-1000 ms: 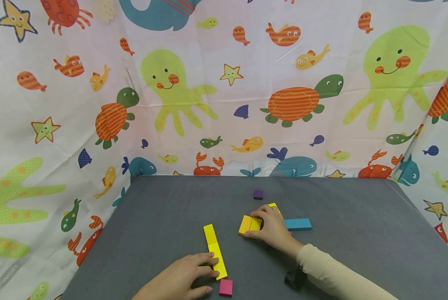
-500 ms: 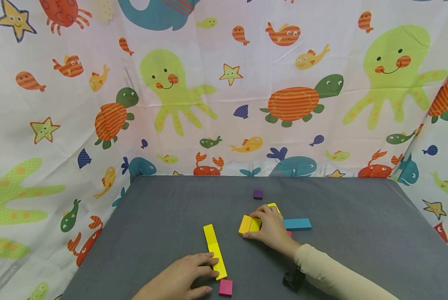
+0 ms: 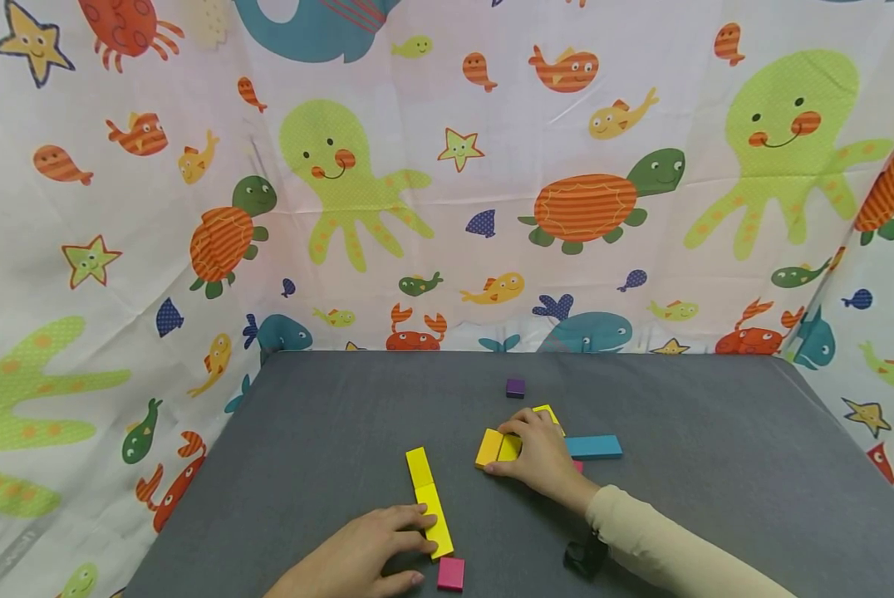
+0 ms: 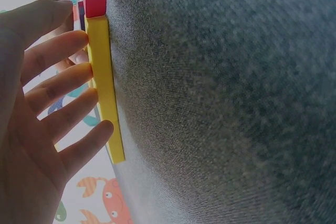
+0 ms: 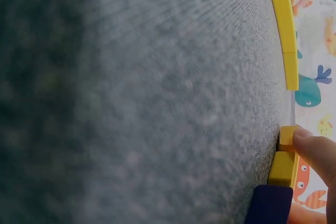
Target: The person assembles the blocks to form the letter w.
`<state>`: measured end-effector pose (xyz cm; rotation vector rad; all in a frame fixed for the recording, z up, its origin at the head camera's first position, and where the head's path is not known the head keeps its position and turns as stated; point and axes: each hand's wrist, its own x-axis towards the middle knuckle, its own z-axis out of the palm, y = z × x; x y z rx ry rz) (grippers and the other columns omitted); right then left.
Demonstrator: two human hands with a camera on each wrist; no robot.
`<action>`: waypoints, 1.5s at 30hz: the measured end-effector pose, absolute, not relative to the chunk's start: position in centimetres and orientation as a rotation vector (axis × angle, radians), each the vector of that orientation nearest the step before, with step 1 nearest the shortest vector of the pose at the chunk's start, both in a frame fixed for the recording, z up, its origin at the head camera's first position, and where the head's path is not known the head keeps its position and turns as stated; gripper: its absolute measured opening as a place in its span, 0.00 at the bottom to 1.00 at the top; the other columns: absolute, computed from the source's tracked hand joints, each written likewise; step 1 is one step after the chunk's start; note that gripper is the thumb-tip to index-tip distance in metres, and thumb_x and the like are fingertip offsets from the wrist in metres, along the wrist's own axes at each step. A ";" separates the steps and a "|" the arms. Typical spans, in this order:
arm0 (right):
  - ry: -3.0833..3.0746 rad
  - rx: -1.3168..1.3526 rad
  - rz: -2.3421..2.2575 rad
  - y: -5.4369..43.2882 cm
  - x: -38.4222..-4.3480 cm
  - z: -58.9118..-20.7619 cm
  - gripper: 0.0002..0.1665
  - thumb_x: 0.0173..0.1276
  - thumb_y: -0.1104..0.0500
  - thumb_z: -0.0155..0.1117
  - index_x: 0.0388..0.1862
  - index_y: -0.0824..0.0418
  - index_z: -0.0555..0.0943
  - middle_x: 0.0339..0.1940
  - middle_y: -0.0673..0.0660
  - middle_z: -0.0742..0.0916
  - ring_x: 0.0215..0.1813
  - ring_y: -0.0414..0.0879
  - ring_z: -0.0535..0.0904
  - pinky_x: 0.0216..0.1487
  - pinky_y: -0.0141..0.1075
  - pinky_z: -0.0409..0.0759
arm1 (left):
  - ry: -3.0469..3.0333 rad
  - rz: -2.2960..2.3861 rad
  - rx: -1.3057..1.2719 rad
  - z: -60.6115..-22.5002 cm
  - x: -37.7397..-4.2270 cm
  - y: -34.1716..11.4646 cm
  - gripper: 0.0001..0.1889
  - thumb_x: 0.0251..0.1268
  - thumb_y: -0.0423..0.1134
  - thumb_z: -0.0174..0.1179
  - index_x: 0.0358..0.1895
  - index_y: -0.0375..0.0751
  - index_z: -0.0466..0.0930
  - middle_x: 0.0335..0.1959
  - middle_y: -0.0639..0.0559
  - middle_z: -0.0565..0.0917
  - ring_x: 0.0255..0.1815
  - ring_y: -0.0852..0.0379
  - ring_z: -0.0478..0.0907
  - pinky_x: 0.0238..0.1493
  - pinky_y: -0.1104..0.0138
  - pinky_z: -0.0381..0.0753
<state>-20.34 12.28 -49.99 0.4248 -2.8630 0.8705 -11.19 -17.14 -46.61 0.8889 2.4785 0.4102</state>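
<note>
My right hand point(image 3: 546, 458) pinches an orange-yellow block point(image 3: 488, 448) between thumb and index finger. A yellow block point(image 3: 510, 448) lies directly against it, partly under the hand. In the right wrist view the thumb presses the end of the orange-yellow block point(image 5: 286, 138), and a dark blue block point(image 5: 269, 204) follows the yellow one. My left hand point(image 3: 365, 550) has its fingers spread, the tips touching a long yellow block point(image 3: 437, 531). A shorter yellow block point(image 3: 419, 467) continues that row at the far end, and a pink block point(image 3: 450, 573) sits at the near end.
A blue block point(image 3: 595, 447) and another yellow block point(image 3: 548, 415) lie beyond and right of the right hand, with a pink piece point(image 3: 578, 467) mostly hidden. Farther back is a small purple block point(image 3: 516, 388). A patterned curtain point(image 3: 447, 191) stands behind the grey table point(image 3: 327, 415).
The right thumb has slid slightly left along the front of the orange-yellow block, and the right wrist has shifted a touch left. The left hand stays in place.
</note>
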 end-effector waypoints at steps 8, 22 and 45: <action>-2.864 0.426 0.884 12.3 -20.2 -49.7 0.35 0.44 0.37 0.81 0.48 0.55 0.86 0.46 0.50 0.83 0.49 0.47 0.73 0.52 0.42 0.76 | 2.481 0.405 0.895 -46.7 -11.2 -17.1 0.21 0.65 0.64 0.57 0.60 0.70 0.77 0.69 0.67 0.73 0.69 0.57 0.72 0.64 0.51 0.80; -2.834 0.437 0.928 12.0 -19.3 -48.3 0.35 0.45 0.40 0.82 0.52 0.53 0.85 0.50 0.49 0.88 0.53 0.47 0.75 0.55 0.44 0.80 | 2.498 0.380 0.898 -46.7 -11.2 -17.1 0.22 0.64 0.65 0.58 0.60 0.72 0.76 0.69 0.69 0.72 0.69 0.58 0.72 0.64 0.51 0.80; -2.995 0.455 1.044 11.9 -13.3 -47.4 0.39 0.43 0.32 0.79 0.52 0.49 0.84 0.48 0.44 0.86 0.48 0.41 0.73 0.48 0.38 0.81 | 2.513 0.384 0.875 -46.7 -11.0 -17.1 0.22 0.63 0.66 0.59 0.59 0.73 0.76 0.69 0.69 0.72 0.67 0.57 0.73 0.63 0.50 0.81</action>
